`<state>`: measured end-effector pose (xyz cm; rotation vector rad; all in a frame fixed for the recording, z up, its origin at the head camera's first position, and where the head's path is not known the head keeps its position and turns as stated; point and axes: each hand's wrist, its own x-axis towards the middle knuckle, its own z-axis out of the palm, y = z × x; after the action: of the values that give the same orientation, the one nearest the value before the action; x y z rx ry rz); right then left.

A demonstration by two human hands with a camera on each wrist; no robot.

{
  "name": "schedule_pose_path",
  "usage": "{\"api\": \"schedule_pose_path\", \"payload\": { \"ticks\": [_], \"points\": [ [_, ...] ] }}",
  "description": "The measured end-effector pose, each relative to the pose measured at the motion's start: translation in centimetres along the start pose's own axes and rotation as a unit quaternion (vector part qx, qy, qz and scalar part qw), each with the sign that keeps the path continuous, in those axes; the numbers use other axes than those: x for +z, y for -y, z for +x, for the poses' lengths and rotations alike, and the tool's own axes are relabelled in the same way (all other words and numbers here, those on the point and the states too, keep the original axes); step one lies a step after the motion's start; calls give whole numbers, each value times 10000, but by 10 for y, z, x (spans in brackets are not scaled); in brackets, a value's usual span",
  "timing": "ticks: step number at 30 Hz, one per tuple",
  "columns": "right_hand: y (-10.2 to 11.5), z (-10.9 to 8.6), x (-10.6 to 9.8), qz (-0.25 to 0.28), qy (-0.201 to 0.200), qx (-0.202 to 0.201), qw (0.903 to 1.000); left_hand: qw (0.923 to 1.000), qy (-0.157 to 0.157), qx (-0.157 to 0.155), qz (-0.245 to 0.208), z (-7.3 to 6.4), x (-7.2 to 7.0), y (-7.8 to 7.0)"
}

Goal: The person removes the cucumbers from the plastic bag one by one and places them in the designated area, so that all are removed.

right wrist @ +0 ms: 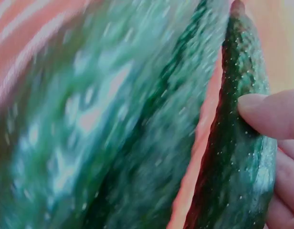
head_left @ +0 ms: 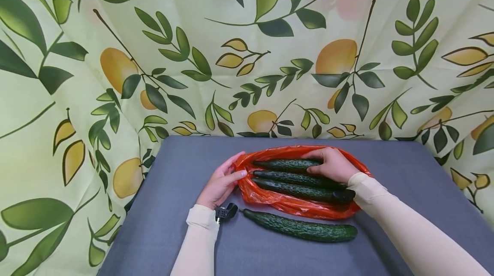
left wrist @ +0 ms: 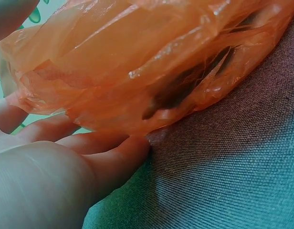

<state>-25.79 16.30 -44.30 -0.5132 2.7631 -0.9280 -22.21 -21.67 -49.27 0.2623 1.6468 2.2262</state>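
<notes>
Three dark green cucumbers lie side by side in an orange-red plastic bag [head_left: 266, 198], its mouth spread wide. My right hand [head_left: 333, 165] reaches into it and grips the farthest cucumber [head_left: 283, 164], thumb [right wrist: 266, 112] on the near side and fingers around the far side. At the bag's left end, my left hand [head_left: 221, 181] holds the plastic, thumb above and fingers below. Through the thin film [left wrist: 123, 62] dark cucumber ends show in the left wrist view. A fourth cucumber [head_left: 301, 226], slightly curved, rests on the table in front of the bag.
Grey cloth covers the table [head_left: 185, 156]. Behind it hangs a curtain [head_left: 247, 95] printed with leaves and fruit. A small black device [head_left: 227, 211] is at the left wrist, close to the loose cucumber's stem end.
</notes>
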Motion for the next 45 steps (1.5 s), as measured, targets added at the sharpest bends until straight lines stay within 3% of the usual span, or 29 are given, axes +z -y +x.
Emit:
{"api": "schedule_pose_path", "payload": {
  "ticks": [12,19,28,34,40,45],
  "points": [
    [9,-35,3,-73,-339,-69,9994,9999,-88,-59,-74,1,4,6],
    [17,-65,-3,-163,-564,-127,9982,10000,-5,4,-76,2,4,8],
    [35,-109,-2,181,-666,74,9976,9999,-74,-33,-139,-1,3,8],
    [46,-136,9,461,-670,163,9966,9998,34,87,-160,-1,2,7],
    [59,-158,29,233,-1024,-276,9941,9997,-16,87,-211,-2,0,5],
    [63,-173,48,154,-1123,-340,9930,9996,66,168,-202,0,0,2]
  ]
}}
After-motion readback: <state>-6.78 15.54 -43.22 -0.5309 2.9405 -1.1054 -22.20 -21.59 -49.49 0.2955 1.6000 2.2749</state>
